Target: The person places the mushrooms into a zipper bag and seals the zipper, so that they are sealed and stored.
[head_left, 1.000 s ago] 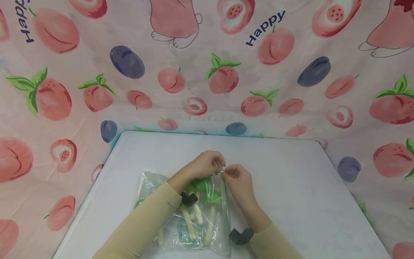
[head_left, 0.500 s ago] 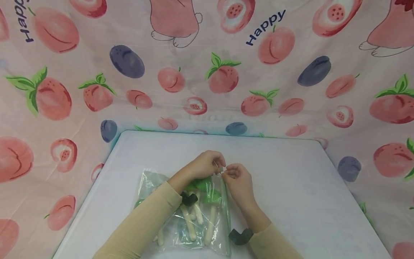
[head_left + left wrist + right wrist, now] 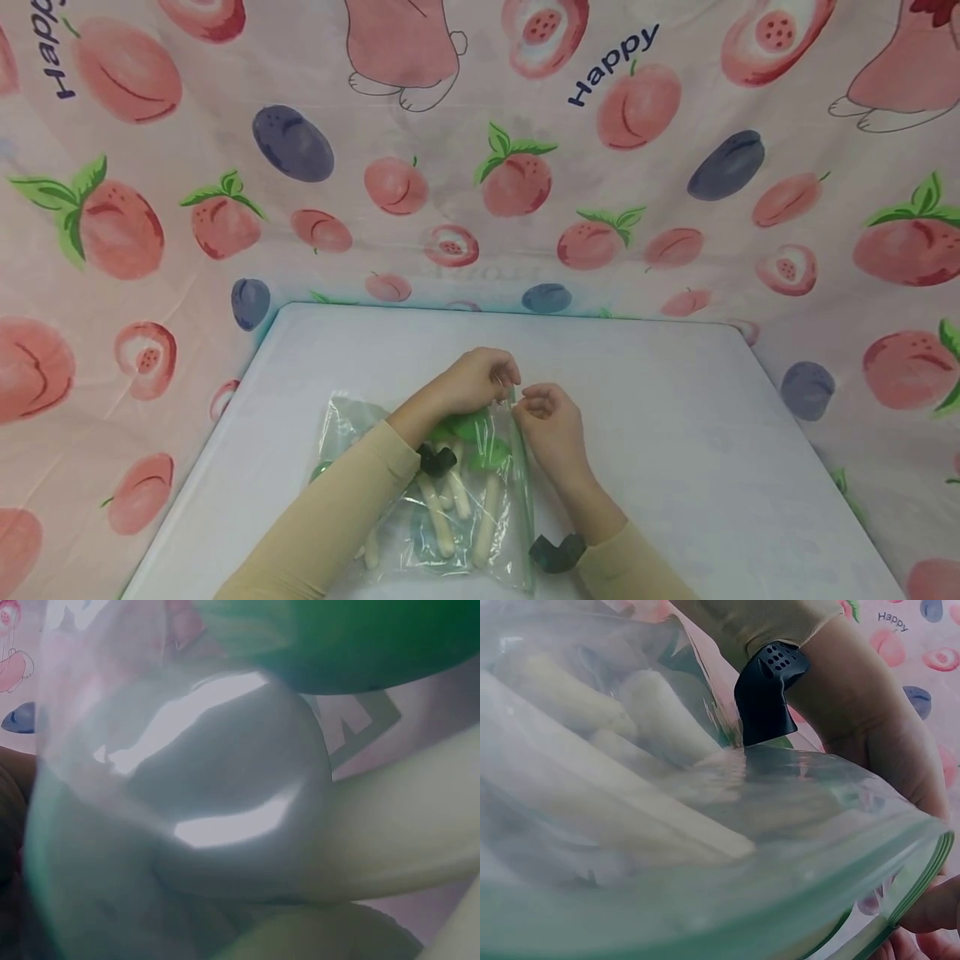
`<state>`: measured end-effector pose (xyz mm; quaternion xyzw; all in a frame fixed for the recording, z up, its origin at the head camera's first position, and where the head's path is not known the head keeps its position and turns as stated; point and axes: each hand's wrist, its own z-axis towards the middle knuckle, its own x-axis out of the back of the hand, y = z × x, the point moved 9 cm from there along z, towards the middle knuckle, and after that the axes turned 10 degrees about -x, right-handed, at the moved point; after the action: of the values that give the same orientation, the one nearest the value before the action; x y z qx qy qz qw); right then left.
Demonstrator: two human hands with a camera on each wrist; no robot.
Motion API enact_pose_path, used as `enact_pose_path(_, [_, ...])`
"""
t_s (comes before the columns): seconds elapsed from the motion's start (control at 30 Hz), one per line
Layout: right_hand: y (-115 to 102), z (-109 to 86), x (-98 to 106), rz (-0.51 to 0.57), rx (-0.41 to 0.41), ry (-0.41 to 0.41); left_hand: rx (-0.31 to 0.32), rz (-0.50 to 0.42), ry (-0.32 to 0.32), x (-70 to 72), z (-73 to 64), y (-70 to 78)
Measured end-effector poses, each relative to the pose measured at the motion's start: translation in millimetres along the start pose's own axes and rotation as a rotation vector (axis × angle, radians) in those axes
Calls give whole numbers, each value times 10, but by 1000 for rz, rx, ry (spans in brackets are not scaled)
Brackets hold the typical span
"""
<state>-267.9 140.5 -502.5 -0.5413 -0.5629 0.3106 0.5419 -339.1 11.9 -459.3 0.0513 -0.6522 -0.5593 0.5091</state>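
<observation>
A clear zip bag (image 3: 472,533) lies with its green zip seal (image 3: 522,475) along the right side. Inside are several pieces with green caps (image 3: 491,454) and long whitish stems (image 3: 487,521). My left hand (image 3: 480,379) reaches across the bag and grips its far right corner with curled fingers. Just right of it, my right hand (image 3: 551,421) pinches the seal near the same corner, thumb and index close together. In the right wrist view, fingertips (image 3: 934,907) meet the folded seal end. Bag film and a whitish stem (image 3: 405,817) fill the left wrist view, hiding most of the left hand.
The bag lies on a white table (image 3: 660,417). Fruit-print cloth (image 3: 450,200) hangs behind and at both sides. Black wrist cameras are strapped to both wrists, the left one (image 3: 437,460) over the bag, the right one (image 3: 557,552) beside its lower right edge.
Both hands stay at the bag's corner. My right hand has shifted slightly down, and the seal's end now stands up more visibly between the two hands. The bag's contents have hardly moved.
</observation>
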Motion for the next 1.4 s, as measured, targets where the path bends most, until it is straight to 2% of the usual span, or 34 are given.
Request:
enact_pose_path(0.57, [39,-41,-5,12,-23,-12,11,13,19,45,-6,5])
enact_pose_path(1.4, [101,-70,-23,4,-10,-17,30,22,31,90,25,-96])
